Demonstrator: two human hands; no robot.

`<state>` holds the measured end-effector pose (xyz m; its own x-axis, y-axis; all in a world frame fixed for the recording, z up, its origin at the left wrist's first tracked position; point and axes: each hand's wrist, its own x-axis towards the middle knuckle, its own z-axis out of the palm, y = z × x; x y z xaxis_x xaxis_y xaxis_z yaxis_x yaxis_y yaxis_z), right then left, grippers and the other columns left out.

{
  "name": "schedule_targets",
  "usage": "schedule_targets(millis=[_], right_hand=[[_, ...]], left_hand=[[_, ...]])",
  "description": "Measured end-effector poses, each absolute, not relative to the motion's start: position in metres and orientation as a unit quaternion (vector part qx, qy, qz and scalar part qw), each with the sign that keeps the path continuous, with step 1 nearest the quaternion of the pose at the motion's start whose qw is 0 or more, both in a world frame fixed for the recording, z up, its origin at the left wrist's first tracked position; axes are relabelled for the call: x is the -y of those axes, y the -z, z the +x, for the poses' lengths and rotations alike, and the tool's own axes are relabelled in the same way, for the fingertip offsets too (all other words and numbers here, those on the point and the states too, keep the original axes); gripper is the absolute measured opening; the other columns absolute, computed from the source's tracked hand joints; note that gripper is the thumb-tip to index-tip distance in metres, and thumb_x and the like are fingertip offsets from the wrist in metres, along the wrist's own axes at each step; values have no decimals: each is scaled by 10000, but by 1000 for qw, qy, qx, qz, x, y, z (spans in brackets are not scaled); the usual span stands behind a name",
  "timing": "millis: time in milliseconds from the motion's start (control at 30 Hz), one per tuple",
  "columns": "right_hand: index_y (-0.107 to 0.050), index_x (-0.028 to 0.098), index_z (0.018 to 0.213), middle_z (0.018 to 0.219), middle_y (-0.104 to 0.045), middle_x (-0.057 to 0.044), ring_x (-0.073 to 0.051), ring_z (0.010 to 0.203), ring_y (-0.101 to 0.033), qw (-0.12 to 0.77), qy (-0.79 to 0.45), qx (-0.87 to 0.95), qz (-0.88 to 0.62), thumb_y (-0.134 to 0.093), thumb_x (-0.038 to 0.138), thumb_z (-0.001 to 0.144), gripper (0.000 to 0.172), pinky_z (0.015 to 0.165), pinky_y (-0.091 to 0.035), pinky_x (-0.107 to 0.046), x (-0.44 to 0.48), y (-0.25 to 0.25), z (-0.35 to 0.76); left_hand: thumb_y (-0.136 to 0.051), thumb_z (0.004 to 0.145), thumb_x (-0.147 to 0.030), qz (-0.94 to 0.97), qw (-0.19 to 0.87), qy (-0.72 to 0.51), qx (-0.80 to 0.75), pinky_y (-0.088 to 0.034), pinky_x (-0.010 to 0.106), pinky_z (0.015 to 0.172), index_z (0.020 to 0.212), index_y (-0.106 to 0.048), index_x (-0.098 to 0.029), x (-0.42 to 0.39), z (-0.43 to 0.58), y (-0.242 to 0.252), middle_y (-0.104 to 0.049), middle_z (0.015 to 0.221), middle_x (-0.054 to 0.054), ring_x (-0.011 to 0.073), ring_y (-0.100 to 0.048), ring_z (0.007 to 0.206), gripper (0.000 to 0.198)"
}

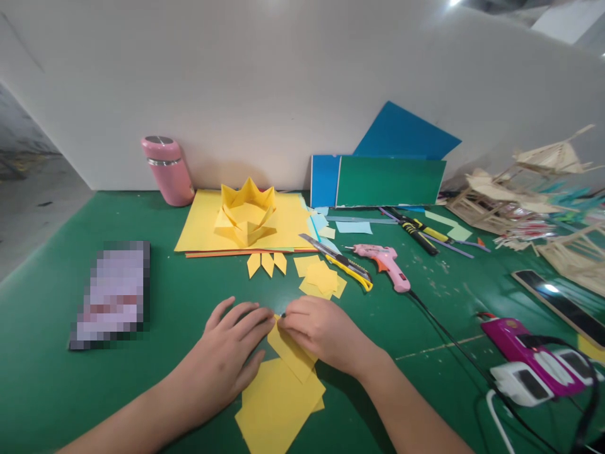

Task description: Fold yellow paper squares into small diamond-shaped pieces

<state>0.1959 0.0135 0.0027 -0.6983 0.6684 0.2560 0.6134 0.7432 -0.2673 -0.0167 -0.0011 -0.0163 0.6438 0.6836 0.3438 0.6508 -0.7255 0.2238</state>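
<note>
My left hand (227, 356) lies on the green table with its fingers stretched out, their tips touching the top corner of a small yellow paper square (289, 354). At that same corner, the fingers of my right hand (324, 328) are closed in a pinch on the paper. A tiny dark point shows beside the right fingertips; I cannot make out what it is. Under and below the square are larger yellow paper sheets (276, 407), one overlapping another. Three folded yellow paper petals (267, 264) and several yellow paper scraps (321, 277) lie beyond my hands.
A folded yellow paper crown shape (246, 233) stands on stacked sheets (198, 221). A pink bottle (167, 173), a utility knife (347, 268), a pink glue gun (385, 260), a blurred-out flat device (113, 293), a power strip (508, 331) and stick models (491, 198) surround the work area.
</note>
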Motion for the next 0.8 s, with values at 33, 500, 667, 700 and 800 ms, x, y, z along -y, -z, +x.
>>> schedule_targets(millis=[33, 500, 667, 700, 800], right_hand=[[-656, 158, 804, 747, -632, -28, -154, 694, -541, 169, -81, 918, -348, -525, 118, 908, 172, 614, -399, -265, -14, -3, 196], [-657, 162, 815, 769, -648, -33, -156, 726, -565, 186, -102, 912, -351, -527, 128, 912, 166, 643, -421, -265, -14, -2, 197], [-661, 158, 813, 751, -631, -36, -156, 717, -543, 190, -104, 907, -360, -511, 133, 915, 184, 627, -396, -265, -13, -3, 197], [-664, 155, 812, 743, -624, -36, -157, 715, -535, 190, -105, 906, -363, -515, 140, 914, 181, 623, -389, -266, -12, -4, 197], [-669, 143, 776, 693, -587, -28, -154, 692, -503, 195, -107, 901, -373, -556, 185, 899, 173, 598, -359, -265, -11, -7, 197]], left_hand=[[-385, 905, -216, 905, 39, -206, -369, -134, 392, 1131, 1151, -611, -258, 1, -17, 16, -671, 1155, 4, 196, -539, 1114, 336], [-407, 884, -208, 903, 51, -212, -370, -161, 424, 1113, 1134, -603, -267, 2, -15, 12, -682, 1122, -4, 207, -557, 1067, 323], [-432, 870, -207, 903, 56, -196, -378, -200, 446, 1090, 1142, -599, -289, 2, -15, 8, -673, 1132, -17, 212, -564, 1022, 329], [-435, 868, -207, 903, 60, -191, -380, -214, 449, 1083, 1152, -595, -293, 2, -15, 7, -669, 1139, -17, 212, -565, 1009, 337], [-438, 858, -203, 905, 65, -182, -378, -243, 452, 1061, 1180, -585, -296, 1, -15, 5, -662, 1142, -11, 213, -563, 977, 366]])
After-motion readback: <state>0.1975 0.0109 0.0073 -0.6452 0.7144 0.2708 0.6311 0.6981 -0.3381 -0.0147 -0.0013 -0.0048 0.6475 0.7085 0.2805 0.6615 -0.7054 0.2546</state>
